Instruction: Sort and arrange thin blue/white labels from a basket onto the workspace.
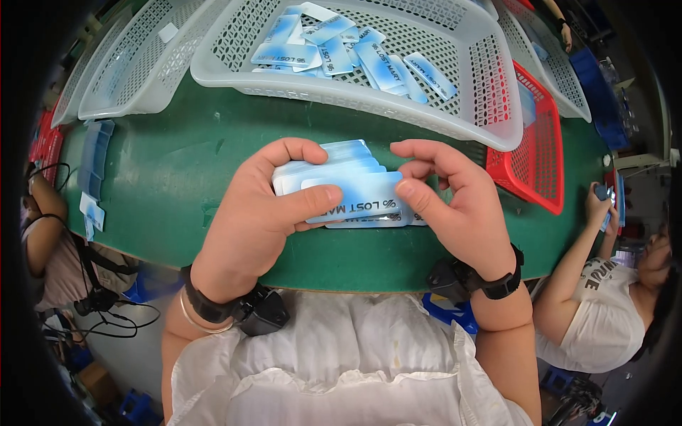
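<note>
Left hand (pixel 249 206) grips a fanned stack of blue-and-white rectangular cards (pixel 362 192) over the green bench (pixel 170 170); right hand (pixel 465 202), fingers loosely parted, thumb at the cards' right edge!

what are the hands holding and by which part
Left hand: a fanned stack of printed cards, by its left end, thumb on top. Right hand: at the stack's right edge; whether it grips is unclear.

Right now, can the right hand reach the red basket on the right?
Probably yes: the red basket looks near the right hand, and nothing seems to stand between them, though that hand is at the cards.
</note>
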The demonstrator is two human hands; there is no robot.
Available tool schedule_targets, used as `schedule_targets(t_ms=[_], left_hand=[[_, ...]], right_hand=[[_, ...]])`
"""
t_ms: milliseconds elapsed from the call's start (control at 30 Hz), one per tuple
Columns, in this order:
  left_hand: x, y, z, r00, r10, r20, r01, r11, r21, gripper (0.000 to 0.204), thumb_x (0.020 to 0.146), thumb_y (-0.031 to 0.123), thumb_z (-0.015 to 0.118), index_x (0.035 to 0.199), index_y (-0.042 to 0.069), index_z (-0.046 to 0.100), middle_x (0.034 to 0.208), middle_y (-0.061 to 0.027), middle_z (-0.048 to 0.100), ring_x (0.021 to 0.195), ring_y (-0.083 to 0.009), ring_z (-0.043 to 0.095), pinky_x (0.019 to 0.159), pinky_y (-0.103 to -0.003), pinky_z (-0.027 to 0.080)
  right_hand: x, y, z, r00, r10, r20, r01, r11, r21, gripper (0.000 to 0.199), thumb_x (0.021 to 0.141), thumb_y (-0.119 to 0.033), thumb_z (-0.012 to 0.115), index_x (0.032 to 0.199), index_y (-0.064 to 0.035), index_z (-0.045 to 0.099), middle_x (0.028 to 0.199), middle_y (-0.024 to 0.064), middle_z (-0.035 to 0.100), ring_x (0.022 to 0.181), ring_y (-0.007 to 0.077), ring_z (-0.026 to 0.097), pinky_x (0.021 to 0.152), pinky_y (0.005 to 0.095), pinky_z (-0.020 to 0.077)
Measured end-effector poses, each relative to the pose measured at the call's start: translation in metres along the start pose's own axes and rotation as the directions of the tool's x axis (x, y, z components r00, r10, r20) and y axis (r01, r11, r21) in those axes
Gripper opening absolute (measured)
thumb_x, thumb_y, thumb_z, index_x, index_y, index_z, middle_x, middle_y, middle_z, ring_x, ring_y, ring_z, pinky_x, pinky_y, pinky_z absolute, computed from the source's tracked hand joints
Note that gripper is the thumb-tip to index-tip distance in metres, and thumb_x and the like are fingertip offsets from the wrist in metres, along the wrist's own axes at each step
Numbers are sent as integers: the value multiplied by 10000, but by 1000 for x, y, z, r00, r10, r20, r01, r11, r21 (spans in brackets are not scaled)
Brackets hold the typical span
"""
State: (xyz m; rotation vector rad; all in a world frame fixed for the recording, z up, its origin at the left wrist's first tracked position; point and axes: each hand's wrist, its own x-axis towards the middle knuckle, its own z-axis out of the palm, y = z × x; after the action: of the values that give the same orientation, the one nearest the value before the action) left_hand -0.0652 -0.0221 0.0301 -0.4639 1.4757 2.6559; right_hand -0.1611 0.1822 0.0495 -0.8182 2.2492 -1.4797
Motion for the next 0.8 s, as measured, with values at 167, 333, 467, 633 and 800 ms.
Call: schedule_targets(t_ms=[167, 333, 467, 633, 800], left_hand=[[0, 2, 6, 1000, -19, -11, 18, 999, -28, 255, 866, 55, 652, 1088, 49, 527, 1000, -100, 625, 880, -185, 678, 777, -334, 600], [1, 6, 1, 996, -40, -79, 35, 997, -65, 226, 903, 69, 555, 1119, 25, 504, 1027, -136, 635, 904, -238, 695, 769, -324, 617], [2, 5, 0, 997, -39, -71, 33, 996, -84, 238, 894, 47, 544, 1125, 19, 498, 1019, -135, 636, 890, -239, 697, 760, -323, 620], [3, 7, 0, 995, -56, -80, 49, 995, -84, 243, 887, 31, 558, 1123, 24, 501, 1010, -131, 637, 868, -228, 700, 747, -316, 623], [1, 6, 5, 994, -30, -106, 28, 1000, -14, 246, 883, 24, 578, 1117, 19, 502, 1009, -133, 636, 864, -221, 697, 747, -316, 622]], right_hand=[[3, 0, -3, 998, 57, -19, -56, 998, 37, 285, 789, -95, 746, 1037, -2, 641, 787, 14, 653, 758, 67, 580, 698, 226, 479], [3, 3, -7, 984, 176, -18, -166, 951, 260, 263, 798, -84, 744, 1009, 17, 622, 776, 9, 653, 707, 37, 565, 612, 186, 457], [3, 2, -7, 978, 210, 6, -202, 935, 293, 275, 799, -81, 742, 1023, 11, 612, 771, 10, 653, 685, 30, 559, 601, 187, 449], [4, 1, -6, 976, 215, 15, -209, 926, 314, 264, 803, -82, 738, 1013, 10, 607, 768, 11, 652, 677, 26, 551, 593, 191, 444], [4, 0, -7, 976, 215, 13, -209, 929, 305, 260, 797, -76, 742, 1003, 10, 609, 767, 8, 650, 680, 31, 555, 596, 191, 445]])
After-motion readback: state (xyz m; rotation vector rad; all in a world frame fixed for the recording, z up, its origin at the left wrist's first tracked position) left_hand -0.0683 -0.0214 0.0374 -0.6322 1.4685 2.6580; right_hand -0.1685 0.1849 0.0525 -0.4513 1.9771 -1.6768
